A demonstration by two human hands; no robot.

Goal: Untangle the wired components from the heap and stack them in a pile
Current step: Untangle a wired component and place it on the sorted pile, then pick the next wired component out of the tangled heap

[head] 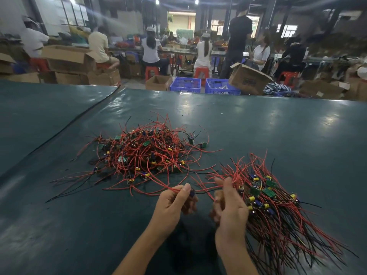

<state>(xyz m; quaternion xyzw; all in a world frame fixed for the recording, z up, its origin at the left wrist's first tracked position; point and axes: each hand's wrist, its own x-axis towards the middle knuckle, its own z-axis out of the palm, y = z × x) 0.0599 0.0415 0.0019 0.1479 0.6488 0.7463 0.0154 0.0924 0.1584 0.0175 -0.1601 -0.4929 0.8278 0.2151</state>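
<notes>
Where the dark green table [278, 124] fills the lower part of the view, two masses of wired parts lie on it, well apart from the cardboard boxes [69, 60] and blue crates [185, 85] on the floor beyond its far edge. Further back, people sit on red stools [151, 72] at other benches, and one person stands.

The heap [147, 153] sits near the middle of the table: a loose tangle of red and black wires with small green boards and yellow and blue parts caught among them, its stray ends reaching out on all sides. To its right lies the pile [274, 207], with the boards gathered together and the wires fanned out roughly in line, long ends running toward the near right corner.

Both hands are raised between heap and pile. The right hand [230, 207] is at the pile's left edge, its fingers curled round the wires [207, 190] that cross the gap from the other hand. The frame is blurred there, so how many strands it grips cannot be told. The left hand [174, 203] pinches a small blue component [192, 193] between thumb and curled fingers. Red strands lead from this grip back into the heap.
</notes>
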